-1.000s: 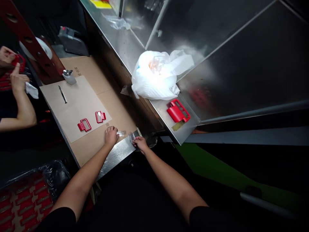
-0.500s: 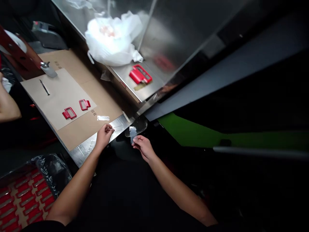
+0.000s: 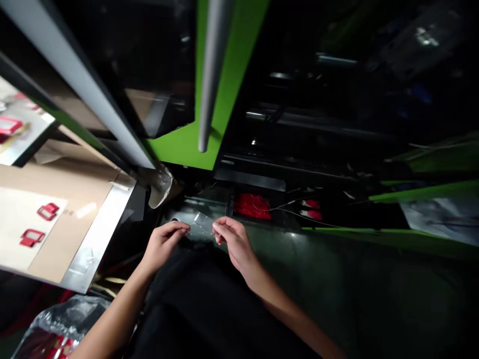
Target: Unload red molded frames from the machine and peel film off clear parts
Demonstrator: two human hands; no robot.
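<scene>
My right hand (image 3: 235, 242) pinches a small clear rectangular plate (image 3: 204, 223) by its right end, in front of my body. Close to the plate's left side is my left hand (image 3: 164, 244), thumb and fingertips pressed together. What those fingertips hold, if anything, is too thin and blurred to make out. To the left, two red plastic frames (image 3: 48, 211) lie on a pale sheet on the cardboard-covered table (image 3: 56, 267). Clear pieces (image 3: 85, 262) rest on the metal strip at the table's edge.
A green machine door (image 3: 179, 149) with a grey handle (image 3: 209, 75) stands ahead. On the floor beyond my hands, a dark box holds red scraps (image 3: 251, 206), with red-and-white items (image 3: 310, 209) beside it. A plastic-lined container (image 3: 56, 324) of red parts sits lower left.
My view has swung right, away from the table toward the machine and floor. Both hands have come away from the table edge and closer together, with the clear plate still in my right hand.
</scene>
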